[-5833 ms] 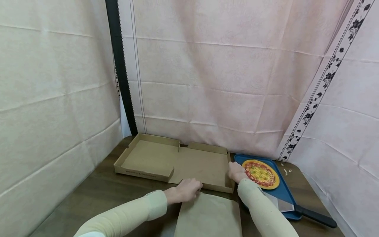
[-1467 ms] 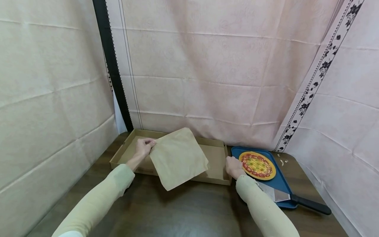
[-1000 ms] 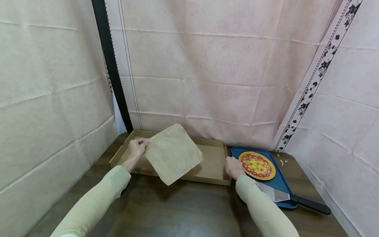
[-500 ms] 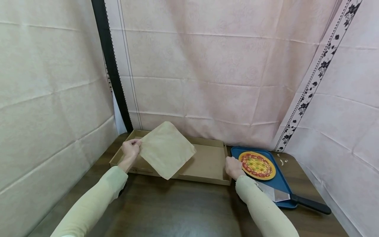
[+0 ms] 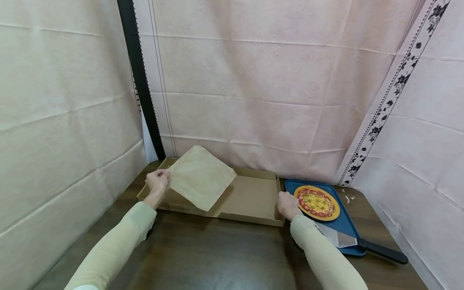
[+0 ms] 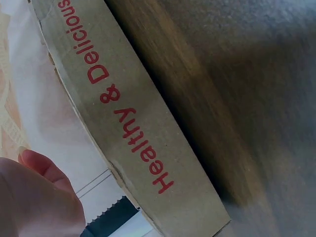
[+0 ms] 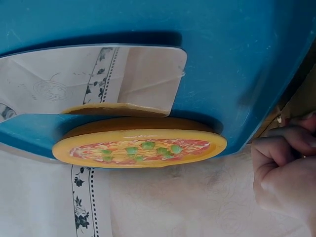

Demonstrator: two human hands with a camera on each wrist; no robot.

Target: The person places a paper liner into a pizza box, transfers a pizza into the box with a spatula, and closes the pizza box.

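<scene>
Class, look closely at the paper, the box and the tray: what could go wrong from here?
1. The left hand holds the brown paper near one corner, so it might fold or land crooked in the cardboard box.
2. In the head view, the right sleeve overlaps the spatula, whose handle juts past the blue tray; a sweep of the arm could knock it.
</scene>
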